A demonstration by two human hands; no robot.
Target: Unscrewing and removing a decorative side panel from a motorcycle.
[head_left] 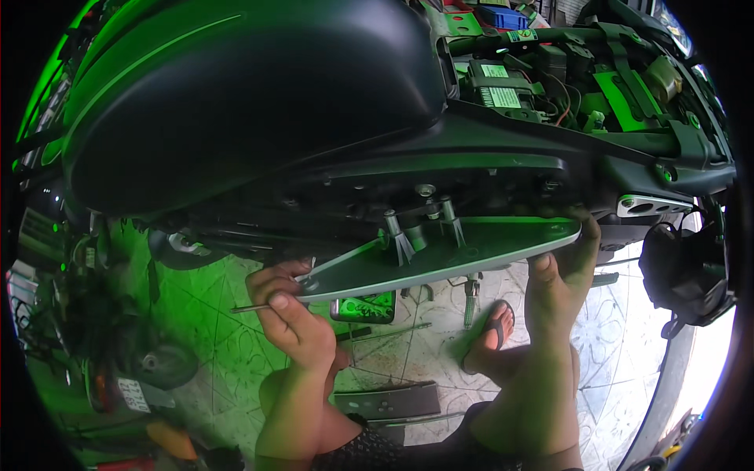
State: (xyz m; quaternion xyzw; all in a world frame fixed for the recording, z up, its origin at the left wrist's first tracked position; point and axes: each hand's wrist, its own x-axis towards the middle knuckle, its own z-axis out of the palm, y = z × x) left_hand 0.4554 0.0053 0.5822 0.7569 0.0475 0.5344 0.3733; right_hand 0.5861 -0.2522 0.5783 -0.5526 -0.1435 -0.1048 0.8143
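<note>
Between my two hands is a long dark motorcycle side panel (pixel 471 259) with a pale edge, its inner side with upright posts facing up. My left hand (pixel 290 306) is closed round the panel's left end. A thin metal rod (pixel 247 308) sticks out from under those fingers; its other end is hidden. At the panel's right end my right hand (pixel 561 275) grips it, thumb on the near edge and fingers behind. Just beyond the panel is the motorcycle's dark side, with a bolt (pixel 425 190) showing above the posts.
The black fuel tank (pixel 259 102) fills the upper left. A battery (pixel 503 86) and wiring lie exposed at upper right. A black bag (pixel 683 271) hangs at the right. On the tiled floor are a dark flat bar (pixel 400 399), a green-lit tray (pixel 363 307) and tools; another motorcycle's wheel (pixel 157 361) stands left.
</note>
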